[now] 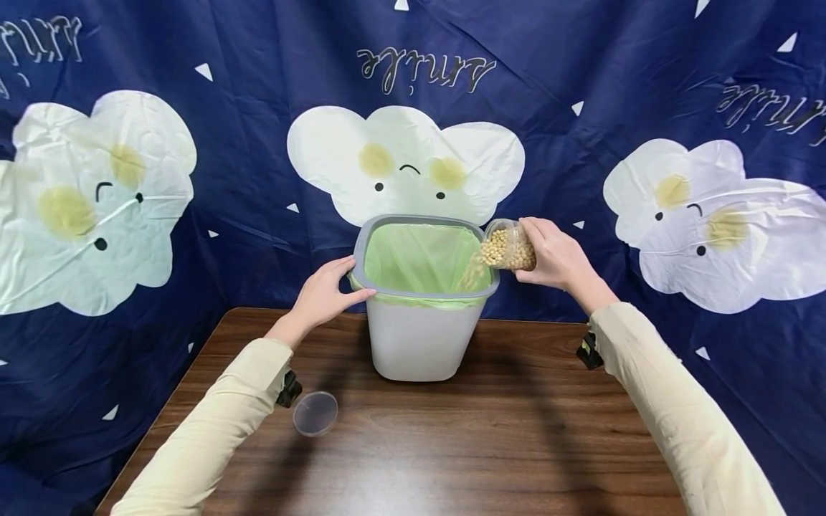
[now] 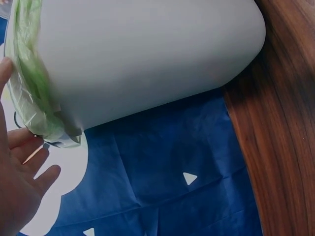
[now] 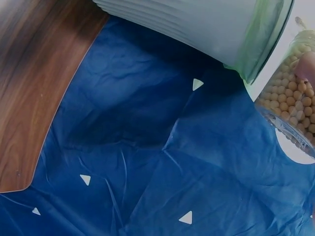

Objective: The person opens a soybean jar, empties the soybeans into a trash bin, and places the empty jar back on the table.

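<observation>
A light grey trash can (image 1: pixel 419 340) with a grey rim and a green bag liner (image 1: pixel 413 251) stands upright at the table's back. My left hand (image 1: pixel 328 290) holds its left front corner, thumb along the front and fingers at the side; the left wrist view shows this hand (image 2: pixel 22 177) beside the bunched liner edge (image 2: pixel 37 83). My right hand (image 1: pixel 555 252) grips a clear jar (image 1: pixel 511 245) of soybeans, tipped left over the can's right rim. A stream of soybeans (image 1: pixel 474 272) falls from its mouth into the liner. The right wrist view shows the jar's contents (image 3: pixel 290 98) closely.
A clear round lid (image 1: pixel 315 413) lies on the brown wooden table (image 1: pixel 452 444), near the left forearm. A dark blue cloth (image 1: pixel 555 43) with white clouds hangs behind the table and down both sides.
</observation>
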Available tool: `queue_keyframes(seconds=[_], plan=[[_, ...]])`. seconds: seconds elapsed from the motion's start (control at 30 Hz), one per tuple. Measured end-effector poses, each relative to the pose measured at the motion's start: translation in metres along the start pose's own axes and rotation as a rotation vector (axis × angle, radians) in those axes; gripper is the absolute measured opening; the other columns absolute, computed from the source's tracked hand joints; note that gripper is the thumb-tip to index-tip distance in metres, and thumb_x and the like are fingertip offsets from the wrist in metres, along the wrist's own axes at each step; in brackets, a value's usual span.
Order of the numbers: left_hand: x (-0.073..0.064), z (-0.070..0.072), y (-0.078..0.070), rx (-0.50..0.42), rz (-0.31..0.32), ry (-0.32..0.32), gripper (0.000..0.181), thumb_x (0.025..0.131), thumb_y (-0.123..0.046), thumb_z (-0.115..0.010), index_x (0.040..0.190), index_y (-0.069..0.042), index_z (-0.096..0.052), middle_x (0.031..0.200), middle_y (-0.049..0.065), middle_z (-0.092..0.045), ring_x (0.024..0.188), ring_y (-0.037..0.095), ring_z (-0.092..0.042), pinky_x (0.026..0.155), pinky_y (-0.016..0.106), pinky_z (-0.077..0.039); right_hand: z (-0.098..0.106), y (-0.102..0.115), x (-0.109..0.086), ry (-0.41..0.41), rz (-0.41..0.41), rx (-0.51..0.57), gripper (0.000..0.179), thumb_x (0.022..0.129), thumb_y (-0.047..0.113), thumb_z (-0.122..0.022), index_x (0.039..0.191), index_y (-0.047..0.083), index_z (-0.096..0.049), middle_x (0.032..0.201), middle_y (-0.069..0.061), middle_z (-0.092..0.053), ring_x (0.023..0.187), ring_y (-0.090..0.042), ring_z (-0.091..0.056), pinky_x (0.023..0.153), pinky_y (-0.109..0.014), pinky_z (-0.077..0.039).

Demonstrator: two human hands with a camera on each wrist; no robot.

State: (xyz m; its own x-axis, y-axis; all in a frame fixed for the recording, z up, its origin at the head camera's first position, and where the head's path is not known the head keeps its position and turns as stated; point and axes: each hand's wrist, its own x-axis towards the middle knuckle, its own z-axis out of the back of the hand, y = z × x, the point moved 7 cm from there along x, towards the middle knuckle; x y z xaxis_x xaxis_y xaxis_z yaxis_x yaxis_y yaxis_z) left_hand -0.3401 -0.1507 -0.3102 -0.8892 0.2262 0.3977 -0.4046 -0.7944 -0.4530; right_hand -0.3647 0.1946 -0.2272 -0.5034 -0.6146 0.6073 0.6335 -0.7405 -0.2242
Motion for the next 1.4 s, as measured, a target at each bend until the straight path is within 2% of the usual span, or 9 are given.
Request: queue_keyframes(seconds=[0.23, 0.5, 0.83, 1.4], plan=[[0.001, -0.001, -0.001, -0.005, 0.005, 0.003, 0.077, 0.078, -0.048, -0.065, 0.133, 0.001, -0.043, 0.139, 0.014, -0.040, 0.128, 0.031, -0.034, 0.103, 0.047, -0.028, 0.004, -0.002, 0.006, 0.004, 0.004, -0.007, 0.085, 0.053, 0.032, -0.075, 0.123, -0.007, -0.046, 0.119, -0.022, -0.051, 0.108, -0.036, -0.048, 0.086, -0.048, -0.044], [0.002, -0.002, -0.001, -0.012, 0.010, 0.010, 0.078, 0.078, -0.049, -0.065, 0.134, 0.000, -0.043, 0.140, 0.012, -0.040, 0.128, 0.031, -0.034, 0.103, 0.047, -0.029, 0.008, 0.000, 0.010, -0.041, 0.089, -0.063, 0.084, 0.053, 0.033, -0.073, 0.121, -0.008, -0.048, 0.117, -0.023, -0.052, 0.107, -0.036, -0.051, 0.088, -0.045, -0.044], [0.002, -0.003, 0.001, -0.018, 0.018, 0.013, 0.079, 0.078, -0.050, -0.064, 0.134, 0.000, -0.042, 0.140, 0.012, -0.039, 0.129, 0.030, -0.033, 0.103, 0.047, -0.029, 0.011, 0.005, 0.017, -0.049, 0.170, -0.076, 0.083, 0.051, 0.028, -0.075, 0.119, -0.010, -0.047, 0.116, -0.025, -0.052, 0.108, -0.037, -0.049, 0.092, -0.045, -0.042], [0.002, -0.002, 0.000, -0.034, 0.021, 0.003, 0.077, 0.078, -0.048, -0.065, 0.135, -0.002, -0.042, 0.140, 0.012, -0.039, 0.129, 0.030, -0.034, 0.103, 0.047, -0.029, 0.019, 0.007, 0.024, -0.017, 0.249, -0.127, 0.088, 0.049, 0.027, -0.082, 0.120, -0.012, -0.045, 0.117, -0.028, -0.050, 0.110, -0.038, -0.047, 0.096, -0.046, -0.038]])
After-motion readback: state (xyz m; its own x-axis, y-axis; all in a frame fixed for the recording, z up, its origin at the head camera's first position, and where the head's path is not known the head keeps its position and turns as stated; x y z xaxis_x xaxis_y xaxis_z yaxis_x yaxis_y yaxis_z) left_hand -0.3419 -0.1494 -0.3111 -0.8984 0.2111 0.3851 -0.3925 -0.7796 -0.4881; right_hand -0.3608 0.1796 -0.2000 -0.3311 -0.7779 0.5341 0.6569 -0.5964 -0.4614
